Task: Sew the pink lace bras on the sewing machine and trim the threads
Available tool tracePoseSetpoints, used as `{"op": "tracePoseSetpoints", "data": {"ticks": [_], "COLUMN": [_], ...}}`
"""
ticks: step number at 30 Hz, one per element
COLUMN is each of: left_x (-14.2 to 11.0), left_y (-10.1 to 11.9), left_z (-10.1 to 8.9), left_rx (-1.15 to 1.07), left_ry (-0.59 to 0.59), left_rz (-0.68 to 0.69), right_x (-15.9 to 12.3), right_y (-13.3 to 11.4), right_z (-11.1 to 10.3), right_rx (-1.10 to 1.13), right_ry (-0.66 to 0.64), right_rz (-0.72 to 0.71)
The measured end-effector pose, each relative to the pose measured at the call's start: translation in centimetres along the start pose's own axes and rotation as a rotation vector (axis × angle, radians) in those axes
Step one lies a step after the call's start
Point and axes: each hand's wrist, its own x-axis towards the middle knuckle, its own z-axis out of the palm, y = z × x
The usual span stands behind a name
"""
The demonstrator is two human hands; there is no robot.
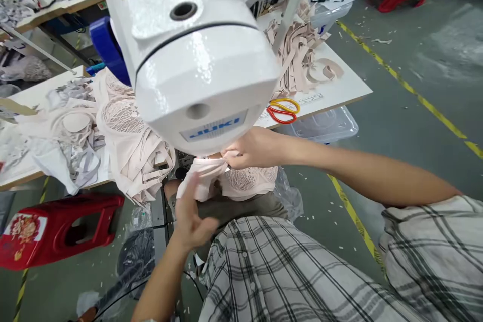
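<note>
A pale pink lace bra (247, 181) hangs below the head of a white sewing machine (207, 70), over my lap. My right hand (245, 148) pinches its upper band edge close under the machine head. In front of the bra's left part is my left hand (192, 219), slightly blurred, with thumb and fingers apart and nothing in them. Whether its fingertips touch the cloth I cannot tell. The machine head hides the needle area.
Finished-looking pink bras (124, 131) pile over the left table edge. Red and yellow scissors (283, 110) lie on the right table (339, 88), near a heap of pink straps (296, 55). A red stool (64, 226) stands at lower left. Clear plastic bins (328, 123) sit below right.
</note>
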Motion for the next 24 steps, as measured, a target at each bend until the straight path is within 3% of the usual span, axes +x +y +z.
{"op": "tracePoseSetpoints", "data": {"ticks": [3, 5, 9, 14, 16, 20, 24], "left_x": [1.1, 1.7, 2.8, 3.7, 3.8, 3.7, 3.7], "left_y": [-2.3, -3.6, -4.9, -3.9, -2.9, -0.9, 0.6], "left_z": [-0.7, -0.8, -1.2, -1.1, -0.8, -0.2, 0.3], "left_rx": [0.326, 0.491, 0.496, 0.381, 0.306, 0.186, 0.200], "left_ry": [-0.109, -0.172, -0.313, -0.285, -0.259, -0.202, -0.202], "left_rz": [0.248, 0.292, 0.102, -0.031, -0.106, -0.263, -0.291], "right_x": [0.6, 0.6, 0.6, 0.0, -0.6, -1.8, -1.7], "right_y": [0.5, 0.6, 0.4, 1.1, 2.0, 3.9, 4.4], "right_z": [0.1, 0.3, 0.3, 0.9, 2.0, 4.4, 5.2], "right_rx": [-0.067, -0.081, -0.088, -0.050, -0.009, -0.061, -0.023], "right_ry": [0.024, 0.043, 0.087, 0.097, 0.208, 0.559, 0.601], "right_rz": [0.002, -0.002, 0.009, 0.012, -0.028, -0.169, -0.173]}}
